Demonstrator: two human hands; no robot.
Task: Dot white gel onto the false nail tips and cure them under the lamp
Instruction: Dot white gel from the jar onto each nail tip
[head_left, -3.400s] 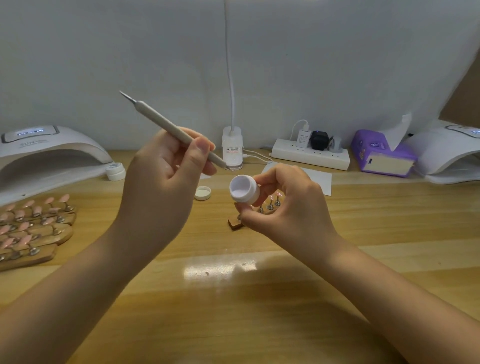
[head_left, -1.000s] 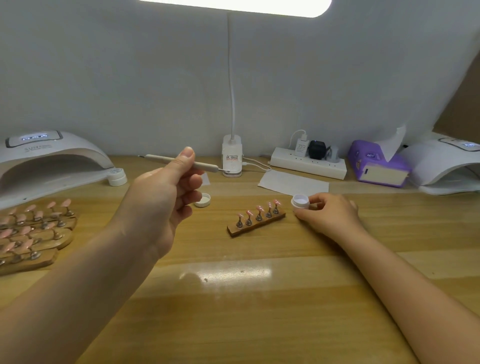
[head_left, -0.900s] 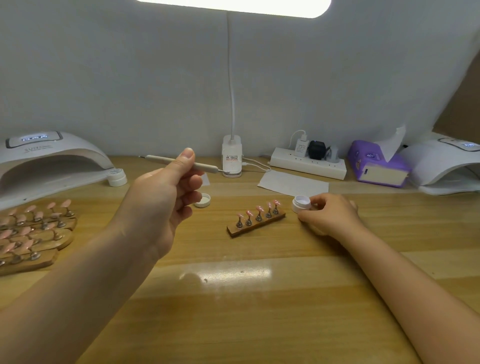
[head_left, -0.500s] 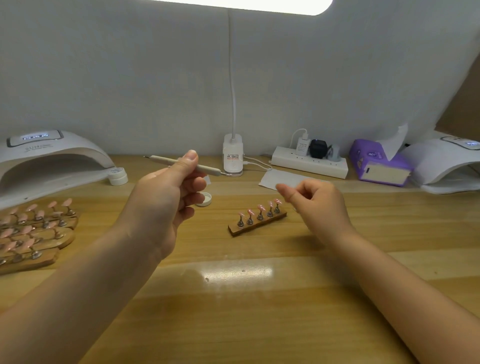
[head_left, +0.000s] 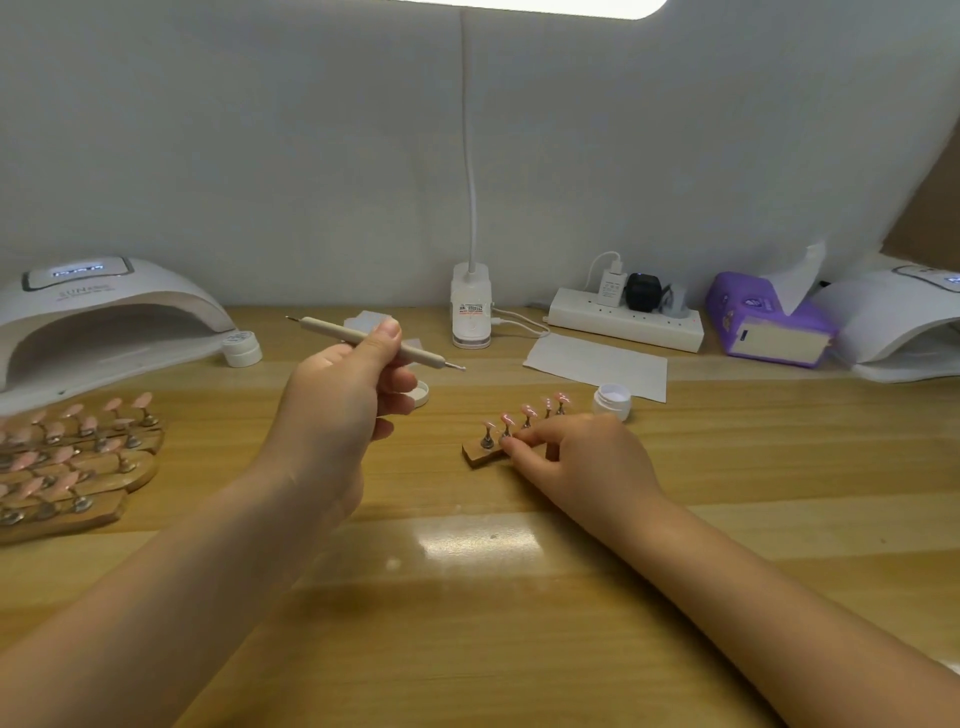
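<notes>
My left hand (head_left: 340, 410) holds a slim grey dotting tool (head_left: 363, 340) level above the table, its metal tip pointing right. My right hand (head_left: 582, 460) rests on the table and its fingertips grip the small wooden stand (head_left: 480, 456) that carries several pink false nail tips (head_left: 527, 413) on metal pegs. The open white gel jar (head_left: 613, 400) stands on the table just right of the stand, free of my hand. Its lid (head_left: 421, 393) lies partly hidden behind my left hand.
A white curing lamp (head_left: 104, 317) sits at the far left, with a closed gel pot (head_left: 241, 348) beside it. More stands of pink tips (head_left: 72, 457) lie at the left edge. Desk lamp base (head_left: 470, 312), power strip (head_left: 623, 322), paper sheet (head_left: 597, 366), purple tissue pack (head_left: 769, 327), second lamp (head_left: 904, 322) line the back.
My right hand set the gel jar down right of the stand, let go of it, and moved left onto the wooden stand. My left hand kept holding the dotting tool.
</notes>
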